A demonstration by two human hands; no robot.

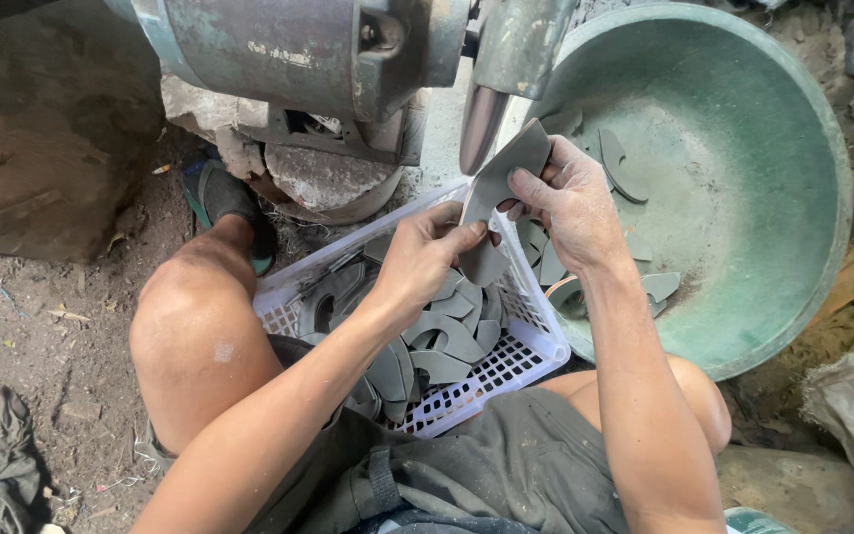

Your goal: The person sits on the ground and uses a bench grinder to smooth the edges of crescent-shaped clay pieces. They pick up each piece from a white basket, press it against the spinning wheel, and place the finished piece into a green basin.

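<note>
Both hands [506,222] grip grey piece [502,170]; underside hidden.

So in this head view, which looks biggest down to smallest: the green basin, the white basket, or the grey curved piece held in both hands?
1. Green basin
2. White basket, partly hidden by the arms
3. Grey curved piece, gripped by the left hand and right hand

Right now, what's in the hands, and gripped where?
Both hands hold one curved grey piece: right hand pinches its upper middle, left hand its lower end.
</note>
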